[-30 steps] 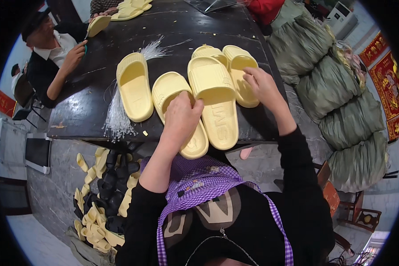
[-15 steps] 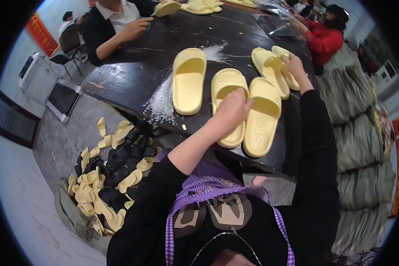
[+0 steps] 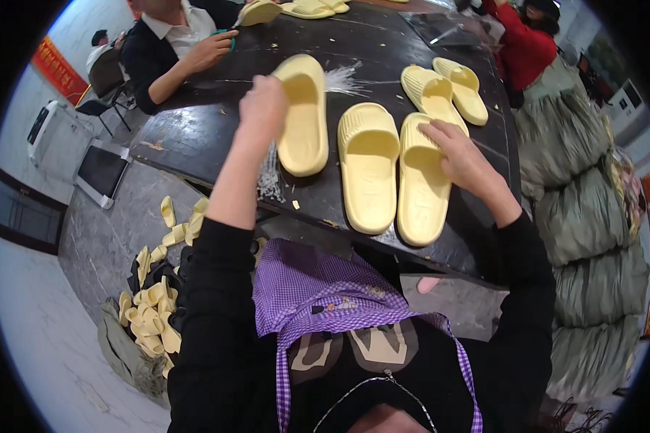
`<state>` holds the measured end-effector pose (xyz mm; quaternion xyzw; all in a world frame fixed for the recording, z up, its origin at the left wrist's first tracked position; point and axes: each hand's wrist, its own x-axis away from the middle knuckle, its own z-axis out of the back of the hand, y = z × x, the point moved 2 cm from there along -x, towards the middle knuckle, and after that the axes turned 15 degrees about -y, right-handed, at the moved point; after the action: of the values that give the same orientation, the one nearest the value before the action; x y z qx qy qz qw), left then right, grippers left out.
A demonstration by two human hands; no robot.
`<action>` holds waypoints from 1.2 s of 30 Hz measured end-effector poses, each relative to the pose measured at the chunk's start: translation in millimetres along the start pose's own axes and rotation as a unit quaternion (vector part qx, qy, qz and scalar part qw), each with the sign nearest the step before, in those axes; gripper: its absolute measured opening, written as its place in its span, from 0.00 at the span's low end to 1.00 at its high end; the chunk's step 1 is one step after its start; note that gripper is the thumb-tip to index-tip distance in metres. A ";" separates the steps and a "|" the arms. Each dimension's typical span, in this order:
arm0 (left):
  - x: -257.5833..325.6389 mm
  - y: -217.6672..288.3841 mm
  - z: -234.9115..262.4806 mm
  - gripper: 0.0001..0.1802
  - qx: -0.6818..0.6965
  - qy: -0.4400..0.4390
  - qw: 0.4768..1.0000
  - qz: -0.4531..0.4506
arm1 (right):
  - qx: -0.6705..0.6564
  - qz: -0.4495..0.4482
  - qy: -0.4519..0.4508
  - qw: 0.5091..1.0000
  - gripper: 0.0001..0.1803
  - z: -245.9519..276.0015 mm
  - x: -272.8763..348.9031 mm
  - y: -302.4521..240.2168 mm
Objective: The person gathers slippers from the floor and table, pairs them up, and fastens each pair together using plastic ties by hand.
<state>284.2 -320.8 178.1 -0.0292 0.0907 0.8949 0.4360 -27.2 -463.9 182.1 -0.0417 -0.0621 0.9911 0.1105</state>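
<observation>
My left hand [image 3: 263, 108] is closed at the left side of a pale yellow slide slipper [image 3: 305, 133]; its fingertips are partly hidden. That slipper leans slightly on the dark table. To its right lie two more yellow slippers side by side, a left one [image 3: 368, 187] and a right one [image 3: 420, 206], toes pointing away from me. My right hand [image 3: 471, 160] touches the strap of the right one, fingers stretched over it. Just beyond is another yellow slipper [image 3: 433, 90], and a further slipper [image 3: 464, 90] lies beside that one.
Clear plastic fasteners [image 3: 269, 180] lie by the near table edge [image 3: 318, 216], with more behind. Opposite, a person [image 3: 188, 43] holds scissors and a slipper. Another person in red [image 3: 527, 54] is at far right. Slippers heap [image 3: 152, 310] on the floor; grey-green sacks [image 3: 574, 209] stack at right.
My left hand has left the middle slipper and moved left to the leftmost one, which has shifted slightly away. My right hand has come nearer, from the far right slipper to a front one.
</observation>
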 end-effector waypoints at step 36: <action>66.4 -27.7 -3.1 0.06 0.441 0.105 0.883 -0.119 | -0.522 0.018 -0.195 0.830 0.12 5.0 -127.6 -123.5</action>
<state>264.8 -253.2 162.6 0.0619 0.5171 0.6954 0.4951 122.7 -373.6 212.2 0.0995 -0.5894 0.8007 0.0399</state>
